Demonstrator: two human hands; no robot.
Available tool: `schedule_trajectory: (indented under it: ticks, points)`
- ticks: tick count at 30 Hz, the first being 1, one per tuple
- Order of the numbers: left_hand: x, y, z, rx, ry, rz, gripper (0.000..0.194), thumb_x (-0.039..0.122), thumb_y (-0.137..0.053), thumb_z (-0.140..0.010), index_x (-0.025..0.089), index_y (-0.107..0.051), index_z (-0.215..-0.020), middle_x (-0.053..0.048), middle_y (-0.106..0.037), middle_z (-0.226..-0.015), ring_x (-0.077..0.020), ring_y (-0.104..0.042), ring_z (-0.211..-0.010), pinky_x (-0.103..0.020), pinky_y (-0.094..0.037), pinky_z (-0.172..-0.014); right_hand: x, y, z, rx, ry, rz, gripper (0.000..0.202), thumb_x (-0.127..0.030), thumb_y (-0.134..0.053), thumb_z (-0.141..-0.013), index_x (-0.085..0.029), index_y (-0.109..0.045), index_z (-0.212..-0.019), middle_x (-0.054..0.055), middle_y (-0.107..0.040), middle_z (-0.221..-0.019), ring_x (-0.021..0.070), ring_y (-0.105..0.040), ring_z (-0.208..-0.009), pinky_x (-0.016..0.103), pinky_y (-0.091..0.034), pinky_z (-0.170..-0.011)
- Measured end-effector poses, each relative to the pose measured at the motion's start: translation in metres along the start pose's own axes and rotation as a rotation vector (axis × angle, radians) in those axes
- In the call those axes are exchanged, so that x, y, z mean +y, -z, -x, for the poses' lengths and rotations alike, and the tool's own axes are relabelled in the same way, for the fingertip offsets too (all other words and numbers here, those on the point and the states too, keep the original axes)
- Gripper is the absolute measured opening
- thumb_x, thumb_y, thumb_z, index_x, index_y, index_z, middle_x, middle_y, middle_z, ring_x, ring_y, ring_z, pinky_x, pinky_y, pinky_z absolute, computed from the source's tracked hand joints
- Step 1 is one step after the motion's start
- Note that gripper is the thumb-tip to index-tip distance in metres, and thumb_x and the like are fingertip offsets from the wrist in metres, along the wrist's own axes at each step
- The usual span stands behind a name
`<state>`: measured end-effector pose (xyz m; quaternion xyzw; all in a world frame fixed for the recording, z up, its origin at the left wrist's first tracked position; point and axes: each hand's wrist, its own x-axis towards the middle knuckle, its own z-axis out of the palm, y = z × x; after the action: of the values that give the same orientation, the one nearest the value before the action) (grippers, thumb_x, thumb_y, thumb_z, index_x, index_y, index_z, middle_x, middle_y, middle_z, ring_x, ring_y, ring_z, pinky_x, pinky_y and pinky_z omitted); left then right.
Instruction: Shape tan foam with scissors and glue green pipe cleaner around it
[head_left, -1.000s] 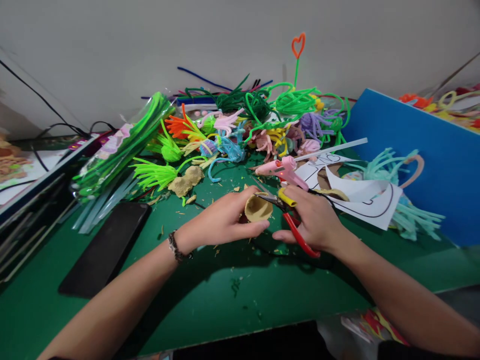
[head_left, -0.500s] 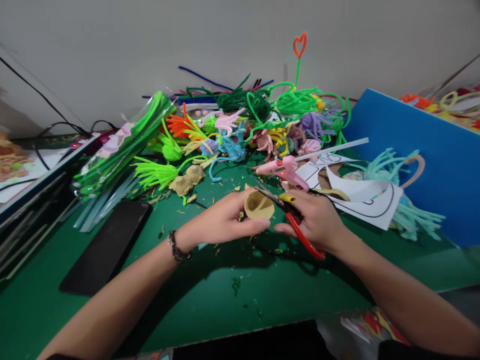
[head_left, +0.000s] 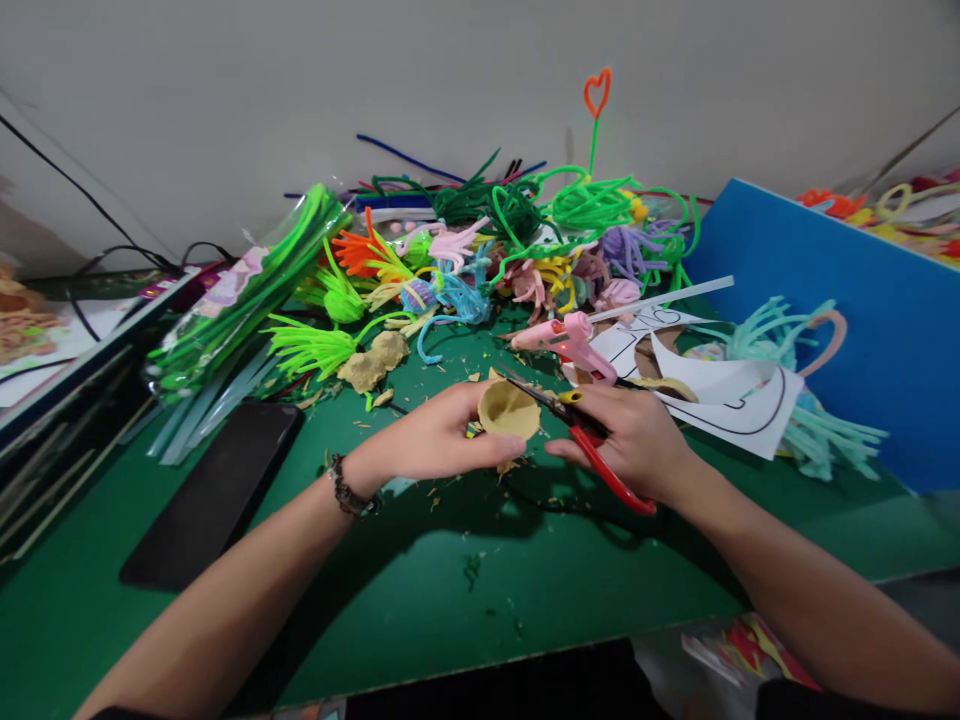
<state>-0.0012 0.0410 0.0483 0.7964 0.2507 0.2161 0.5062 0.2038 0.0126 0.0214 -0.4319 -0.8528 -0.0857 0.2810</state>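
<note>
My left hand [head_left: 431, 440] grips a small tan cup-shaped piece [head_left: 508, 410] just above the green mat [head_left: 465, 580]. In my right hand [head_left: 634, 445] are red-handled scissors [head_left: 592, 445]; their blades reach left and touch the rim of the tan piece. Small tan scraps lie on the mat below and around both hands. A beaded bracelet sits on my left wrist.
A pink glue gun [head_left: 570, 340] lies just behind my hands. Behind it is a heap of coloured pipe cleaners [head_left: 525, 235]. White paper with drawn outlines [head_left: 720, 390] and a blue board [head_left: 832, 300] are at the right. A black phone [head_left: 214, 490] lies at the left.
The tan piece has turned slightly in my left hand and shifted a little left. The scissors have followed it, with the blades closing on its rim.
</note>
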Motion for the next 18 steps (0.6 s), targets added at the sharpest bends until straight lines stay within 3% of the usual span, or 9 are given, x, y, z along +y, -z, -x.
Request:
schedule_trajectory:
  ticks: [7,11,15,18]
  points:
    - [-0.0018,0.0036,0.0001,-0.058,0.091,0.103,0.015,0.029,-0.05,-0.071,0.016,-0.043,-0.072,0.007,-0.04,-0.056,-0.0057,-0.035,-0.048,-0.018,-0.032,-0.046,-0.0004,-0.001,-0.0007,0.007,0.01,-0.018,0.053,-0.061,-0.032,-0.082,-0.02,-0.039,-0.05,-0.003,-0.041,-0.042,0.0089,-0.037,-0.039,0.022,-0.026,-0.043]
    - [-0.0031,0.0039,0.0008,-0.062,0.121,0.161,0.02,0.035,-0.05,-0.072,0.017,-0.043,-0.071,0.006,-0.041,-0.055,-0.0062,-0.037,-0.046,-0.019,-0.031,-0.044,0.0011,-0.0028,-0.0024,0.019,-0.083,-0.089,0.052,-0.066,-0.032,-0.078,-0.02,-0.037,-0.054,-0.003,-0.039,-0.045,0.0093,-0.035,-0.042,0.021,-0.027,-0.043]
    - [-0.006,0.0026,-0.0005,-0.016,0.044,0.266,0.035,0.042,-0.032,-0.082,0.016,-0.044,-0.063,0.004,-0.04,-0.051,-0.0084,-0.039,-0.048,-0.022,-0.035,-0.049,0.0024,-0.0023,-0.0055,0.057,-0.153,-0.154,0.051,-0.069,-0.034,-0.075,-0.021,-0.033,-0.057,-0.005,-0.033,-0.046,0.0083,-0.03,-0.041,0.021,-0.025,-0.041]
    - [-0.0083,0.0017,-0.0022,0.023,0.027,0.303,0.04,0.039,-0.021,-0.084,0.016,-0.043,-0.058,0.003,-0.038,-0.048,-0.0095,-0.039,-0.047,-0.024,-0.036,-0.05,0.0019,-0.0008,-0.0059,0.055,-0.173,-0.21,0.052,-0.072,-0.035,-0.072,-0.022,-0.031,-0.058,-0.006,-0.032,-0.047,0.008,-0.029,-0.04,0.021,-0.024,-0.04]
